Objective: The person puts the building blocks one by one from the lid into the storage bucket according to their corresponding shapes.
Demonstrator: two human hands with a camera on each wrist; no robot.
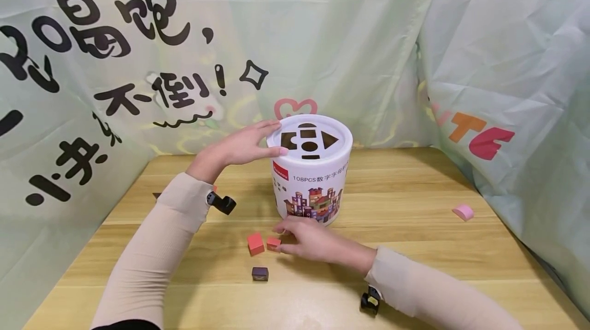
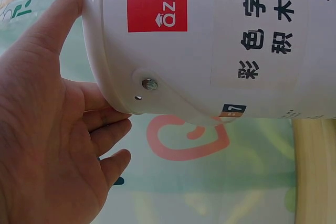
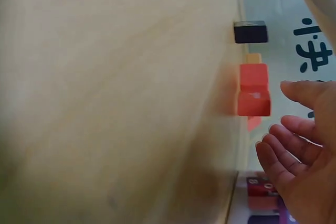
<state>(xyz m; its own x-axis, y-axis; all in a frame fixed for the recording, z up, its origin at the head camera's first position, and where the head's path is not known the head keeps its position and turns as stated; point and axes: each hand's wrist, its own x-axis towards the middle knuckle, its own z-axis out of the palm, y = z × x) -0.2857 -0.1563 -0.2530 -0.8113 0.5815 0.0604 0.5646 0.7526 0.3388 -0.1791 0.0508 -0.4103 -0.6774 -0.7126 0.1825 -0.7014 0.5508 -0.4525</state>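
A white block bucket (image 1: 309,181) stands upright on the table, its lid (image 1: 329,155) pierced by shaped holes. My left hand (image 1: 246,144) rests against the left side of the lid's rim, thumb and fingers spread along it; the left wrist view shows the fingertips at the rim (image 2: 97,51). In front of the bucket my right hand (image 1: 309,240) reaches beside a small red block (image 1: 273,243), its fingers loosely bent. In the right wrist view, a gap shows between the thumb (image 3: 296,92) and the red blocks. A larger red block (image 1: 255,244) lies just left of the small one.
A dark purple block (image 1: 260,274) lies nearer to me than the red ones. At the far right is a pink half-round block (image 1: 463,212). Beyond my left forearm, a dark block (image 1: 156,195) partly shows. Printed curtains (image 1: 359,38) hang behind the wooden table (image 1: 405,191).
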